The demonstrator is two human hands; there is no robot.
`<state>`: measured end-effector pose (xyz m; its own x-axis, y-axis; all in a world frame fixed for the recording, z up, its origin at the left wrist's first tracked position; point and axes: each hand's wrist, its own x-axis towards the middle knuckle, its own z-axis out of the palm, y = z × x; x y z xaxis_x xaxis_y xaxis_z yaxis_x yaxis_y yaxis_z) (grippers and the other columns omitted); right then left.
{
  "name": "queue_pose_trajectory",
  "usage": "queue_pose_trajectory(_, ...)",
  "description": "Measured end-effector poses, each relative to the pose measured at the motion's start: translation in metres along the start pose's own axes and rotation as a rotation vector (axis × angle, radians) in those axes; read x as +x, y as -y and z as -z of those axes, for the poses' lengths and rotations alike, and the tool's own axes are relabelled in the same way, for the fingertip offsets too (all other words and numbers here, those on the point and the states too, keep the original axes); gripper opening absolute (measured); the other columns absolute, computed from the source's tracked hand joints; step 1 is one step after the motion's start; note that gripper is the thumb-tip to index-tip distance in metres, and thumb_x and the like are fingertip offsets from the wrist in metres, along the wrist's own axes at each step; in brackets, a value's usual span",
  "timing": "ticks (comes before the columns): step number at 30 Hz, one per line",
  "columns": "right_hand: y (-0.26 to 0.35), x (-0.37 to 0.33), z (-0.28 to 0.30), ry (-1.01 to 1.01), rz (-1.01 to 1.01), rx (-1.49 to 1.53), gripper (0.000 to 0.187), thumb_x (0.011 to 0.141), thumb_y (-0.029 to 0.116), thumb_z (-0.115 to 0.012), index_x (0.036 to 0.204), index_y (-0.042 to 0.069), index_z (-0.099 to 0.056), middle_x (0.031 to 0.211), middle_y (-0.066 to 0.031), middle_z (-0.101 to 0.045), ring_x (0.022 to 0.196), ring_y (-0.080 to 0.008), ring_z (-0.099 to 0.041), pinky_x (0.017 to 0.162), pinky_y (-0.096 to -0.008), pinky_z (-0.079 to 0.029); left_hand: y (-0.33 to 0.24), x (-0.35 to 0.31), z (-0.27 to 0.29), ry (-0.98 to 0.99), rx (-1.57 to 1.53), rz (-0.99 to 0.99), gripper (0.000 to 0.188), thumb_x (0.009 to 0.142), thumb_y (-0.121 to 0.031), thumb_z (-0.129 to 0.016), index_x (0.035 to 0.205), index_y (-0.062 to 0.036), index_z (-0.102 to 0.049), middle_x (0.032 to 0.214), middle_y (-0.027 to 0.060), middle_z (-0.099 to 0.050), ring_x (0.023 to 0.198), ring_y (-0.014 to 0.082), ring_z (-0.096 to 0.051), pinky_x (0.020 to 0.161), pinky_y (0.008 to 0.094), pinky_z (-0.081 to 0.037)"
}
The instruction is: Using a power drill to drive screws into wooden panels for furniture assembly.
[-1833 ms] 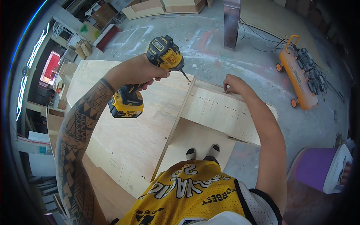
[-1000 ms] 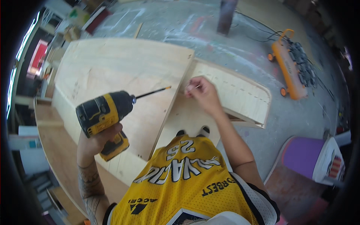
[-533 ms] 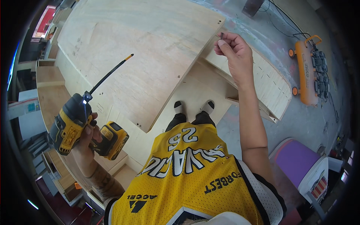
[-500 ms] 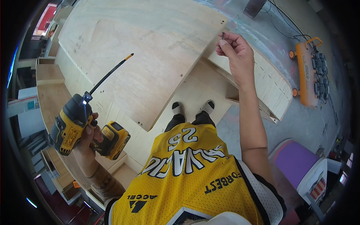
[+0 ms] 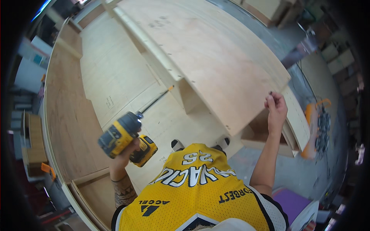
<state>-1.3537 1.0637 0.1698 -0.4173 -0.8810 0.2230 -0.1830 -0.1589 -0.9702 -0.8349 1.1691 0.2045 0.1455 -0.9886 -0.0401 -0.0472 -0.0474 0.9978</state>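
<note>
My left hand point(image 5: 125, 154) is wrapped round the grip of a yellow and black cordless impact driver point(image 5: 121, 131). A long dark bit extension point(image 5: 156, 101) with a yellow-banded tip points forward and right, above the plywood base. My right hand point(image 5: 277, 113) pinches a small dark screw point(image 5: 270, 92) between thumb and fingertips. It hovers by the right edge of a large raised plywood panel point(image 5: 223, 61), with small dark holes or screw heads at its near corner. Whether the hand touches the panel, I cannot tell.
My feet stand on the plywood base point(image 5: 115, 69), between the raised panel and a side wall point(image 5: 69, 127). A narrow open box section point(image 5: 296, 131) lies to the right. Beyond it stands an orange air compressor point(image 5: 314, 127). A purple and white container point(image 5: 291, 204) is at lower right.
The view has turned, showing more of the base and the panel's left side. In the picture both hands sit lower and further right, still holding the driver and the screw.
</note>
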Motion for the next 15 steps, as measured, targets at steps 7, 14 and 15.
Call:
queue_pose_trajectory(7, 0.021, -0.016, -0.103, 0.207, 0.006, -0.259, 0.022, 0.101, 0.009, -0.067, 0.121, 0.0, -0.066, 0.098, -0.0016, -0.066, 0.086, -0.0081, -0.059, 0.08, -0.0248, -0.052, 0.064, -0.035, 0.088, -0.104, 0.287, 0.314, 0.028, 0.086, -0.019, -0.087, 0.102, -0.0025, -0.07, 0.084, 0.0031, -0.071, 0.072, 0.0117, -0.068, 0.065, 0.0319, -0.056)
queue_pose_trajectory(14, 0.04, 0.018, -0.195, 0.339, 0.118, -0.462, 0.023, 0.097, 0.005, -0.068, 0.119, -0.002, -0.068, 0.096, -0.0012, -0.067, 0.084, -0.0081, -0.06, 0.079, -0.0246, -0.052, 0.113, -0.049, 0.121, -0.191, 0.262, 0.484, 0.031, 0.085, -0.022, -0.087, 0.104, -0.0021, -0.074, 0.082, 0.0058, -0.073, 0.069, 0.0132, -0.067, 0.065, 0.0322, -0.056)
queue_pose_trajectory(15, 0.042, 0.025, -0.21, 0.357, 0.133, -0.459, 0.023, 0.097, 0.005, -0.068, 0.119, -0.002, -0.068, 0.096, -0.0012, -0.067, 0.084, -0.0081, -0.06, 0.079, -0.0246, -0.052, 0.117, -0.048, 0.123, -0.207, 0.232, 0.486, 0.031, 0.085, -0.023, -0.087, 0.104, -0.0023, -0.074, 0.082, 0.0058, -0.073, 0.069, 0.0131, -0.067, 0.065, 0.0321, -0.057)
